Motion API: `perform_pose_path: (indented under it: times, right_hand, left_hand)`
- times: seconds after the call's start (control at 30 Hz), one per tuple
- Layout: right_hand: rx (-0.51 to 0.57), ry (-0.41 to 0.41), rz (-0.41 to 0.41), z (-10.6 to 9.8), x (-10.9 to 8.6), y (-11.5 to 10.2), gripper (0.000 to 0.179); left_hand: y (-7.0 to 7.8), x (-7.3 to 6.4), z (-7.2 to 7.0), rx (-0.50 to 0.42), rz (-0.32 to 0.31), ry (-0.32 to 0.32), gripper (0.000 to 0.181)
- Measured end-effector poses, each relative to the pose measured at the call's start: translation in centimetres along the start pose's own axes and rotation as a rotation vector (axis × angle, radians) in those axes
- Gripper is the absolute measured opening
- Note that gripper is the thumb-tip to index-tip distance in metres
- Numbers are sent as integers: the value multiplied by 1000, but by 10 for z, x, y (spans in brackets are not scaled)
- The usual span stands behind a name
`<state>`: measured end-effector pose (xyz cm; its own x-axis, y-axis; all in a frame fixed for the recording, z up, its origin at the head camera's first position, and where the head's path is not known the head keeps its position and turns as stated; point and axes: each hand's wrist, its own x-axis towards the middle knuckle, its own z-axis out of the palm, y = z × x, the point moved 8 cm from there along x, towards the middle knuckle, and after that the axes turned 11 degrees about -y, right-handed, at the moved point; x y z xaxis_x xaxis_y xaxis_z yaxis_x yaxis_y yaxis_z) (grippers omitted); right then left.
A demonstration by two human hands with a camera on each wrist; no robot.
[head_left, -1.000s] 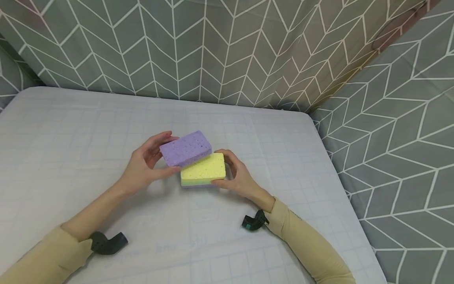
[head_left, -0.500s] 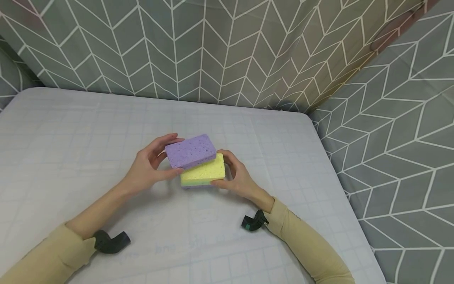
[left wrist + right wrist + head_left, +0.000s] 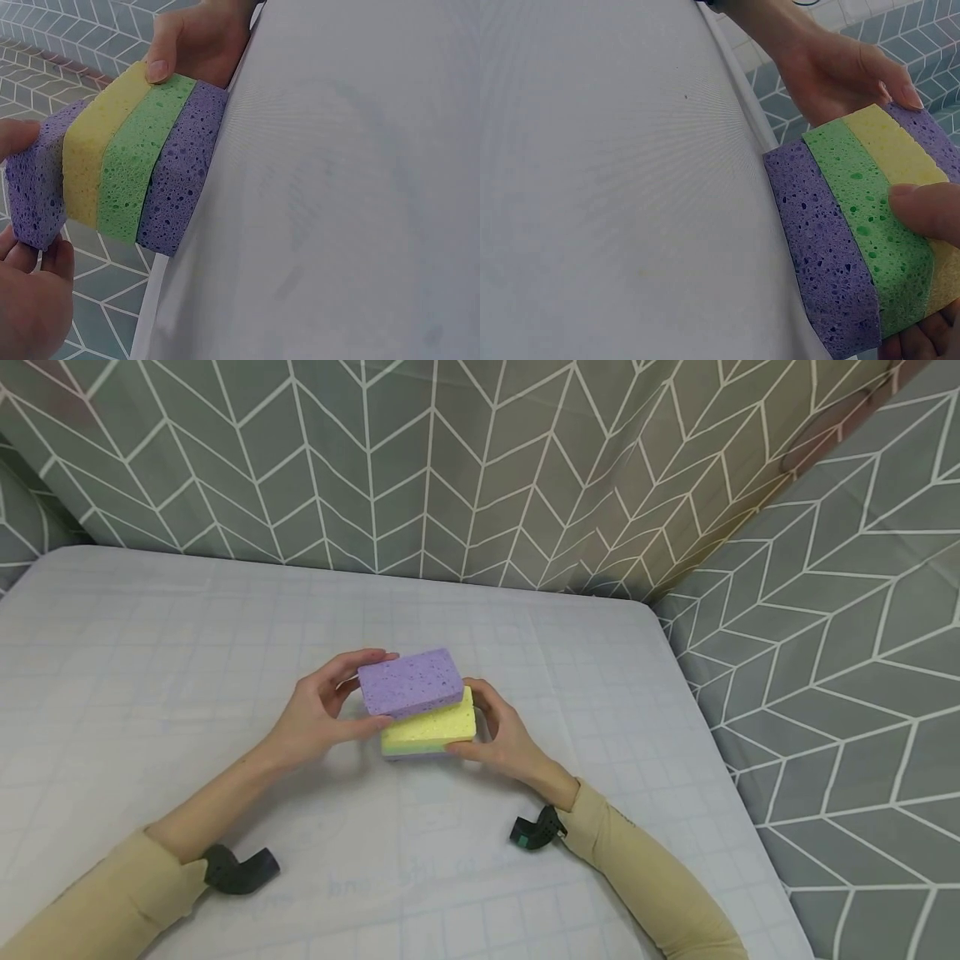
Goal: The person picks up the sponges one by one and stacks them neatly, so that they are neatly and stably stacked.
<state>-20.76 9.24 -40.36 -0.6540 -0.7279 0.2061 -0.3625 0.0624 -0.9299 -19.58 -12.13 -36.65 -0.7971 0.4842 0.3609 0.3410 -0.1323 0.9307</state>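
My left hand (image 3: pixel 318 710) holds an upper purple sponge (image 3: pixel 411 683) by its left end, thumb on the near side and fingers on the far side. It lies over the yellow sponge (image 3: pixel 435 723), slightly turned and set toward the back left. Below the yellow one come a green sponge (image 3: pixel 142 146) and a lower purple sponge (image 3: pixel 184 169), which stands on the table. With thumb and fingers, my right hand (image 3: pixel 502 735) grips the right end of the stack at the yellow and green sponges. Whether the upper sponge fully touches the yellow one, I cannot tell.
A white cloth with a faint grid covers the table (image 3: pixel 225 610). Grey curtains (image 3: pixel 420 468) with white chevron lines hang behind and to the right. Black wrist cameras (image 3: pixel 240 870) sit at both sleeve cuffs.
My left hand has carried the upper purple sponge right and slightly nearer, turning it more in line with the stack. The right hand has stayed nearly still on the sponges.
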Motion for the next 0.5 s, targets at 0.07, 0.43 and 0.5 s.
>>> perform_pose_path:
  times: [0.07, 0.43, 0.5]
  right_hand:
    - [1, 2, 2, 0, 0, 0, 76]
    - [5, 6, 16, 0, 2, 1, 80]
    - [4, 7, 18, 0, 2, 1, 80]
  left_hand:
    - [0, 1, 0, -3, 2, -10, 78]
    - [-2, 4, 5, -4, 1, -61, 77]
    - [-2, 5, 6, -7, 3, -67, 76]
